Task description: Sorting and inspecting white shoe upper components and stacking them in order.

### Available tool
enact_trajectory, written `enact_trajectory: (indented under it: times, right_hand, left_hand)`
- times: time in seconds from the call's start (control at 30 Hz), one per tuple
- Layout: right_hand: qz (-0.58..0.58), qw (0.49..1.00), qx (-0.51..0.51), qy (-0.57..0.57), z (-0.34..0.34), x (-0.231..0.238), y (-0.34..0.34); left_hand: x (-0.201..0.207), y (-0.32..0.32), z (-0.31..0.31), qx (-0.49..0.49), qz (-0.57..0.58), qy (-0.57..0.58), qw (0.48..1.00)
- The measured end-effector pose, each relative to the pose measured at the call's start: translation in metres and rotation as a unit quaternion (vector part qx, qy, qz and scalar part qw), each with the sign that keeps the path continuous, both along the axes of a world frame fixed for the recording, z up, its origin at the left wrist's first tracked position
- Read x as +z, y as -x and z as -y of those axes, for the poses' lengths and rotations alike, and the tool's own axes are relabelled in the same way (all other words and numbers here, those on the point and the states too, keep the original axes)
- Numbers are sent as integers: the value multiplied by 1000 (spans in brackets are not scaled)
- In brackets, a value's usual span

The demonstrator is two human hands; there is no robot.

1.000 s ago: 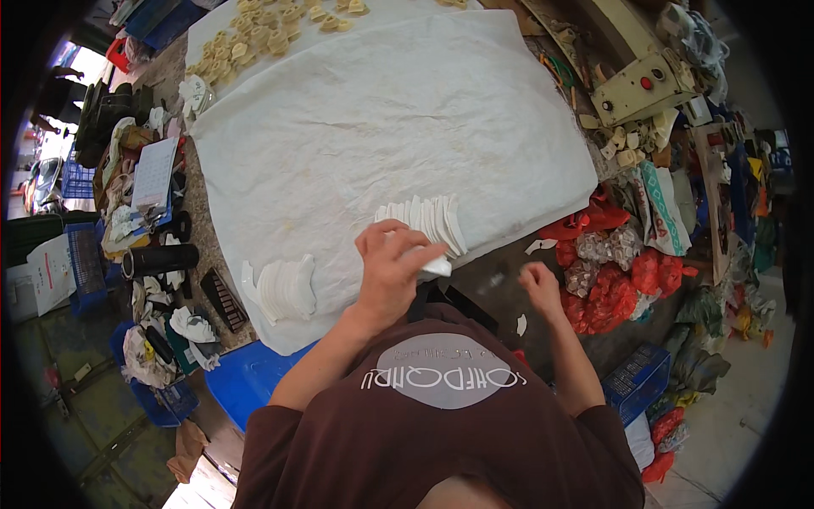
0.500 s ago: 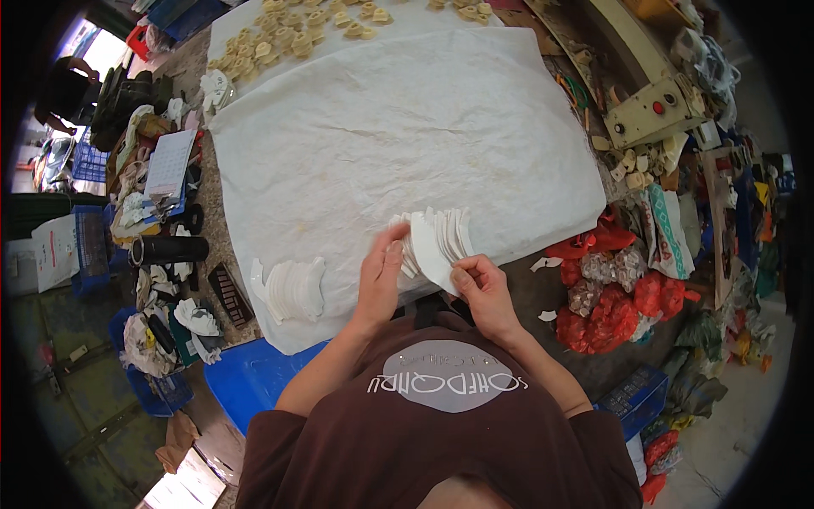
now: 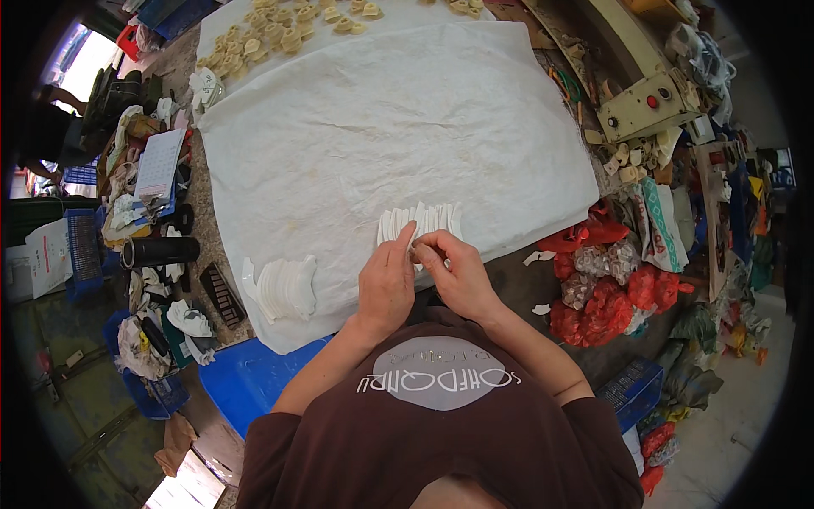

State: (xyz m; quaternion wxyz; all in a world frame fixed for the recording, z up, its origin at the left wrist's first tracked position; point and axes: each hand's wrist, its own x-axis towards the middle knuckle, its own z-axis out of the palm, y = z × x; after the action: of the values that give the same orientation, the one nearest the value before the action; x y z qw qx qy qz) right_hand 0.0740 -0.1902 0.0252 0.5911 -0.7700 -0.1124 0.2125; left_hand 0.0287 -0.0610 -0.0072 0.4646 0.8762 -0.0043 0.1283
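A row of thin white curved pieces (image 3: 424, 219), perhaps cut fabric or leather, stands packed on edge near the front of the white-covered table. My left hand (image 3: 387, 284) is at its near side, fingers stretched out and its index fingertip against the pieces. Close beside it, my right hand (image 3: 458, 270) has thumb and fingers pinched together in front of the row, meeting the left fingers. Whatever lies in that pinch is hidden. To the left, a second bunch of similar white pieces (image 3: 284, 288) leans over in a fanned stack.
White cloth (image 3: 381, 136) covers the table. Many small beige parts (image 3: 275, 34) lie along its far edge. A cream control box with a red button (image 3: 651, 103) is at right, red bags (image 3: 606, 310) below it. A black cylinder (image 3: 159, 252) and clipboard (image 3: 159, 170) are at left.
The loose white piece my right hand held at the row is no longer seen apart from it. My right hand has moved left to meet my left hand, now lower.
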Motion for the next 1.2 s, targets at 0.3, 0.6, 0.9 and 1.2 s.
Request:
enact_trajectory:
  times: [0.3,0.6,0.9,1.2]
  right_hand:
    - [-37,999,12,23,5,-8,-4]
    - [-147,987,35,-51,14,-18,-11]
    - [-102,988,8,-114,11,-32,-1]
    - [180,981,65,18,5,-34,13]
  left_hand:
    - [-2,-2,-2,-47,51,-256,964]
    - [0,3,2,-51,6,-195,979]
    - [10,-2,-1,-47,-232,290,927]
    - [-15,-2,2,106,-302,474,820]
